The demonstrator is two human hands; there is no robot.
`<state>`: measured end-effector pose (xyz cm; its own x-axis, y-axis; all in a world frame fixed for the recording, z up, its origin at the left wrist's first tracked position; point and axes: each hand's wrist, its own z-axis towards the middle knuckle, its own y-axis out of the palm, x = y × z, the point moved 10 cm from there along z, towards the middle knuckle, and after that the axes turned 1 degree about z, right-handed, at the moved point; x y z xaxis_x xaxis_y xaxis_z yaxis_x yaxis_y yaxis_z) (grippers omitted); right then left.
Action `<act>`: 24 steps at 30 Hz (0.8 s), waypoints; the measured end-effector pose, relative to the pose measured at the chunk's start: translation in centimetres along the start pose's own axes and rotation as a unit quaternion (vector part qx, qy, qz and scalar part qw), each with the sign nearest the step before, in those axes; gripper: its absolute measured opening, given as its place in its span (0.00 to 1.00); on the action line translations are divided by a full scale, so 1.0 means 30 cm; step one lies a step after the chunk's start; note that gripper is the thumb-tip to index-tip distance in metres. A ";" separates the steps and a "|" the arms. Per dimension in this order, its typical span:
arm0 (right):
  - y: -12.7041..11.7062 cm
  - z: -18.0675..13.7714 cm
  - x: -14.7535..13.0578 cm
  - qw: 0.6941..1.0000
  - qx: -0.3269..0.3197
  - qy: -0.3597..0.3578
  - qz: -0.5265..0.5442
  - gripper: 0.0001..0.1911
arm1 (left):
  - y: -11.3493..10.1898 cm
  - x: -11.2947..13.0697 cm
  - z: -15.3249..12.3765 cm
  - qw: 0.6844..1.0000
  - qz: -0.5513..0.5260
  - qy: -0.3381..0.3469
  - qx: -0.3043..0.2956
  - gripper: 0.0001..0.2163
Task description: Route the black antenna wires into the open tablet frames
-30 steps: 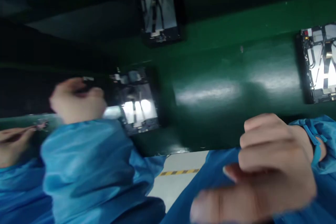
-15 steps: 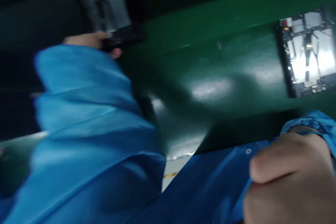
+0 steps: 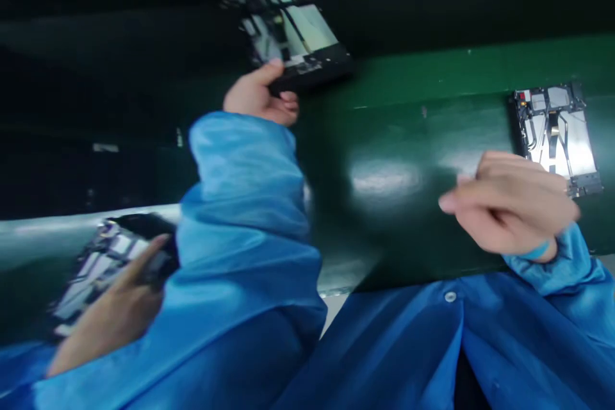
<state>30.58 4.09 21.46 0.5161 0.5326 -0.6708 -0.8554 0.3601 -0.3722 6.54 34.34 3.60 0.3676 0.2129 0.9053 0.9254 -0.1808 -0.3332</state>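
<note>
A co-worker's hand [image 3: 122,307] touches a silver-and-black rectangular unit [image 3: 91,275]. The left hand [image 3: 276,86] grips a flat black-and-silver electronic device [image 3: 314,29] toward the glossy green desk's [image 3: 394,131] far edge; the right hand [image 3: 514,205], loosely closed, is near a black-framed silver device [image 3: 576,134] back from the front edge.

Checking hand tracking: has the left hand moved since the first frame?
Yes: the left hand has moved right and away from the body, nearer the small mark on the green surface.
</note>
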 end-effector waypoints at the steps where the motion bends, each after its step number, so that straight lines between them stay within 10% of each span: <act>1: 0.032 -0.002 0.039 1.000 -0.003 0.002 -0.011 0.16 | 0.034 -0.039 -0.047 0.999 -0.034 -0.036 -0.005 0.25; 8: 0.091 -0.016 0.296 0.989 -0.013 0.120 -0.083 0.11 | 0.306 -0.302 -0.683 0.943 -0.241 -0.183 -0.141 0.30; 13: 0.160 -0.061 0.419 0.973 -0.092 0.149 -0.152 0.09 | 0.343 -0.439 -1.000 0.923 -0.221 -0.247 -0.195 0.27; 17: 0.204 -0.123 0.494 0.949 -0.128 0.149 -0.247 0.08 | 0.260 -0.441 -1.020 0.962 0.048 -0.148 -0.223 0.21; 24: 0.324 -0.118 0.566 0.873 -0.210 0.231 -0.374 0.19 | 0.201 -0.177 -0.785 0.949 0.299 0.086 -0.059 0.13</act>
<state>30.88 13.91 4.18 0.9481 -0.1319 -0.2894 -0.2760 0.1107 -0.9547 7.99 9.52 3.00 0.7935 -0.1191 0.5968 0.5357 -0.3286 -0.7779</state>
